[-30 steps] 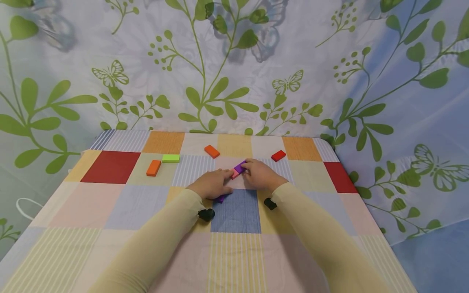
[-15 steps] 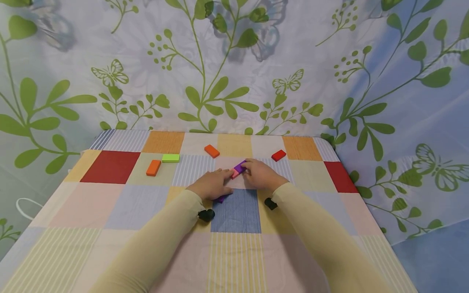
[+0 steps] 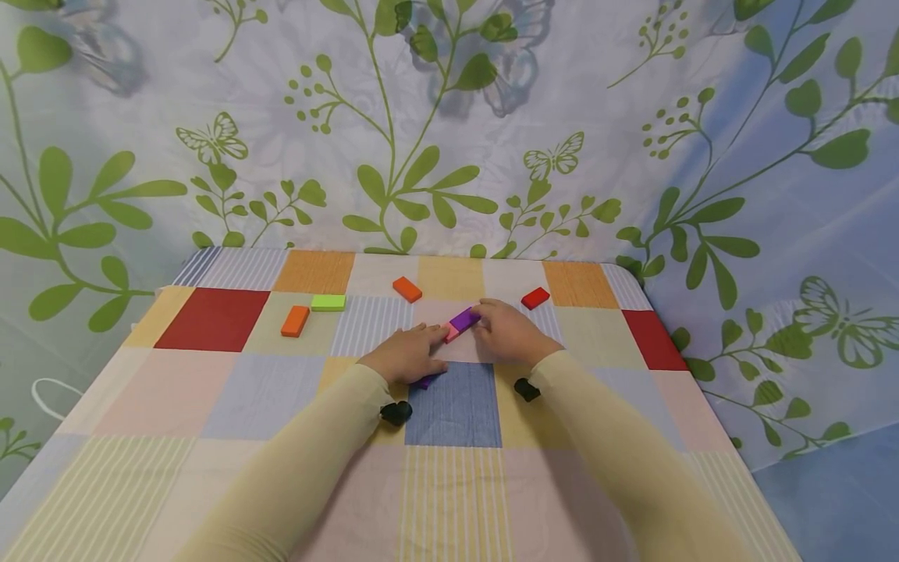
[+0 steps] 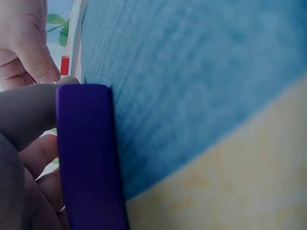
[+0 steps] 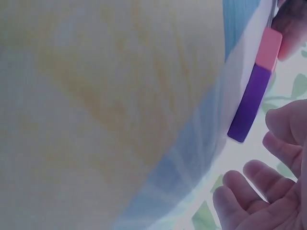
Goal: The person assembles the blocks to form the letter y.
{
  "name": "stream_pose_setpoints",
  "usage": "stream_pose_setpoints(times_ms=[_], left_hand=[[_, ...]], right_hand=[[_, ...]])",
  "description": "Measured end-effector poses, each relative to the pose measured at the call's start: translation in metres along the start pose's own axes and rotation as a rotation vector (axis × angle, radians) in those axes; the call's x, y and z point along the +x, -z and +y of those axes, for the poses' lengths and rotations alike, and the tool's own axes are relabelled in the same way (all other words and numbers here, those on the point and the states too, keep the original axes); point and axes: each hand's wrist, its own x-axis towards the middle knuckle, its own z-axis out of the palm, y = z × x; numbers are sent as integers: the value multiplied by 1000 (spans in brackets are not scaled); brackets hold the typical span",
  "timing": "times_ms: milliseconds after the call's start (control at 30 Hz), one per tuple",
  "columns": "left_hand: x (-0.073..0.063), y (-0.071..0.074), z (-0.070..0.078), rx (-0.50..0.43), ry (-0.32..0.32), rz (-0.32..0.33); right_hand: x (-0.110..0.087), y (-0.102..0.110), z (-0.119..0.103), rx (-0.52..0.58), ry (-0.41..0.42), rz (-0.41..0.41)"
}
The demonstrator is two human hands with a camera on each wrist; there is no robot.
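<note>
The left hand [image 3: 406, 353] lies palm down with its fingers reaching forward, their tips at the near end of a pink block [image 5: 268, 47]. The right hand [image 3: 516, 332] is open and holds nothing, its loosely bent fingers just apart from a purple block [image 5: 250, 101] in the right wrist view. That purple block and the pink one lie end to end in a slanting line between the hands, purple at the far right.

A second purple block [image 4: 88, 153] pokes out from beneath the left thumb; whether it is gripped cannot be told. Black wrist pieces [image 3: 396, 413] show at both cuffs of the cream sleeves [image 3: 302, 468].

Farther out, an orange block [image 3: 295, 321] lies to the left, just beside a lime-green block [image 3: 328, 303]. Another orange block [image 3: 406, 289] lies beyond the left hand, and a red block [image 3: 536, 297] beyond the right. All rest on a surface [image 3: 449, 499] spread with patchwork cloth, before a leaf-and-butterfly-patterned curtain [image 3: 281, 156].
</note>
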Motion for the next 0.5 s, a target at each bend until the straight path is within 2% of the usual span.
stream_pose_setpoints(times_ms=[267,500], left_hand=[[0,0,1,-5,17,-11],[-2,0,0,-15,3,-8]], right_hand=[[-5,10,13,-30,-56,4],[-10,14,27,-55,-72,32]])
